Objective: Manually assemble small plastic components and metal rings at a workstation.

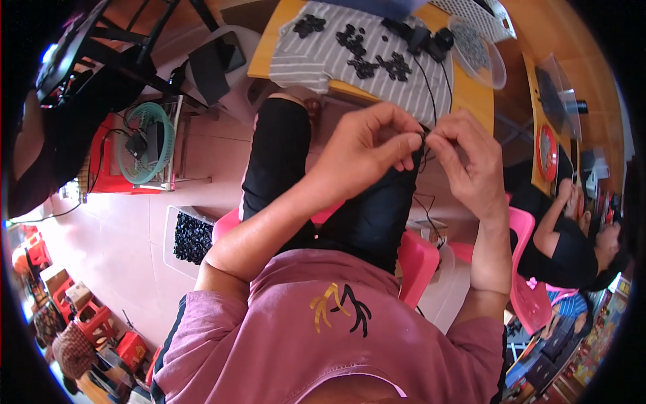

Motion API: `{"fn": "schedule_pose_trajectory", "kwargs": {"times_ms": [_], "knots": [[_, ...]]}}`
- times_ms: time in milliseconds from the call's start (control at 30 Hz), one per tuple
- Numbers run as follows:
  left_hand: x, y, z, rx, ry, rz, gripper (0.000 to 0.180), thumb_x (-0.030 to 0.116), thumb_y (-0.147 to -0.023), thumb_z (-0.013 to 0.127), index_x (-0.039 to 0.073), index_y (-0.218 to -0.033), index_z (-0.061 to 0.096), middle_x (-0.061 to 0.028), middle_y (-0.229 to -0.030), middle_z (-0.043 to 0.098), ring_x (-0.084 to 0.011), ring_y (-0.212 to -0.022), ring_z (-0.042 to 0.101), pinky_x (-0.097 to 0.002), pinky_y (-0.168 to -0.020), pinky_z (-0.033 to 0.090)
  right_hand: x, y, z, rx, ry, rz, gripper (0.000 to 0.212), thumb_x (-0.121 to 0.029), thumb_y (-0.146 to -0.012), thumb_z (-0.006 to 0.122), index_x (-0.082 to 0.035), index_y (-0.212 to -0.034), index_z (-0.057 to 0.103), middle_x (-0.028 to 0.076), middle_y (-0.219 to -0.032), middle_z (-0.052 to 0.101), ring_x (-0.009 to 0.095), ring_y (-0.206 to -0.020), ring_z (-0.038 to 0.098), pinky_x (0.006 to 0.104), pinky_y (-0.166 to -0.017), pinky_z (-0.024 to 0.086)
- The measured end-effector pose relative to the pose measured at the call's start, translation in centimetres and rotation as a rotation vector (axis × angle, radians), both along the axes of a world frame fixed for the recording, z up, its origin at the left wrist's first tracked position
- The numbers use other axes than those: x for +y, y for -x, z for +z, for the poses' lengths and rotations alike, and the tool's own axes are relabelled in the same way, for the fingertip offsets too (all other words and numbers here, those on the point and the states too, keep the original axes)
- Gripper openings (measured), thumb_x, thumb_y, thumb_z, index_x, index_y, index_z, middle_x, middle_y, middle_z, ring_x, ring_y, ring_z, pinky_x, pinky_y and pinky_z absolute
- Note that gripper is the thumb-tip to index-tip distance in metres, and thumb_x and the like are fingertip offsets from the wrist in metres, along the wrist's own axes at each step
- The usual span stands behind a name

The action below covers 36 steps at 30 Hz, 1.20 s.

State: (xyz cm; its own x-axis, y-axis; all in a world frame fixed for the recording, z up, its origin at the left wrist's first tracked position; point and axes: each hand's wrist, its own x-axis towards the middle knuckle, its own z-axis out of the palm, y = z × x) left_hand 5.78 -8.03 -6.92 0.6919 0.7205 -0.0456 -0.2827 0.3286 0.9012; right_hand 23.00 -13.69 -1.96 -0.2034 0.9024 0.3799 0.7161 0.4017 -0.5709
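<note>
left hand (360, 151) and right hand (473, 165) pinch a tiny dark piece (423, 139) between them, before a wooden tabletop (263, 59) draped in grey-striped cloth (299, 64) bearing knobbly black clusters (396, 67).

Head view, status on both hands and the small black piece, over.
Left hand pinching small black piece. Right hand fingertips close beside it, grip unclear. Black cord passes behind the hands.

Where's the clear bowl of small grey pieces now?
Upper right of the head view: the clear bowl is at the right end of the table, beside the striped cloth.
</note>
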Motion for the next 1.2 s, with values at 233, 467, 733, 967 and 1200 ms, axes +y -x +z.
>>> {"fn": "schedule_pose_trajectory", "kwargs": {"times_ms": [233, 467, 733, 967, 1200], "knots": [[-0.1, -0.6, -1.6, -0.048, -0.137, 0.158, 0.006, -0.001, -0.085, 0.059, -0.005, -0.089, 0.057, -0.0048, -0.074, 0.061, -0.0074, -0.064, 0.058, -0.0216, -0.056, 0.048, 0.1, 0.8, -3.1, 0.376, 0.193, -0.105, 0.006, -0.003, -0.087, 0.059, 0.002, -0.085, 0.057, 0.007, -0.078, 0.055, 0.011, -0.063, 0.055, 0.0216, -0.054, 0.046], [1.7, -0.3, -2.3, 0.079, -0.190, 0.101, 0.008, 0.004, -0.088, 0.059, -0.002, -0.093, 0.056, -0.0041, -0.073, 0.059, -0.0065, -0.061, 0.056, -0.0202, -0.053, 0.046, 1.7, 0.6, -3.9, 0.389, 0.222, -0.113, 0.006, -0.003, -0.087, 0.058, 0.003, -0.085, 0.057, 0.007, -0.079, 0.054, 0.011, -0.064, 0.057, 0.0226, -0.057, 0.047], [4.0, 0.6, -2.8, -0.061, 0.116, -0.026, 0.019, 0.012, -0.087, 0.062, -0.003, -0.099, 0.057, -0.0095, -0.072, 0.063, -0.0096, -0.062, 0.061, -0.0166, -0.037, 0.038, 3.1, -0.5, -2.6, 0.352, 0.202, -0.095, 0.007, -0.006, -0.087, 0.059, 0.002, -0.087, 0.059, 0.006, -0.076, 0.056, 0.013, -0.064, 0.056, 0.0232, -0.055, 0.043], [3.1, 0.8, -2.2, -0.085, 0.104, -0.033, 0.021, 0.015, -0.087, 0.063, -0.002, -0.099, 0.056, -0.0090, -0.073, 0.064, -0.0086, -0.062, 0.060, -0.0160, -0.037, 0.037, 2.6, -0.1, -0.8, 0.082, 0.068, 0.006, 0.008, -0.004, -0.083, 0.062, 0.001, -0.088, 0.059, 0.010, -0.080, 0.057, 0.021, -0.069, 0.057, 0.0273, -0.059, 0.044], [2.1, 0.7, -1.4, -0.071, 0.002, -0.040, 0.017, 0.011, -0.089, 0.061, -0.002, -0.099, 0.056, -0.0071, -0.071, 0.061, -0.0109, -0.059, 0.059, -0.0219, -0.050, 0.048, 1.7, 0.5, -0.8, -0.004, 0.013, 0.024, 0.010, -0.004, -0.081, 0.064, 0.001, -0.086, 0.056, 0.010, -0.080, 0.056, 0.025, -0.069, 0.056, 0.0308, -0.060, 0.045]]}}
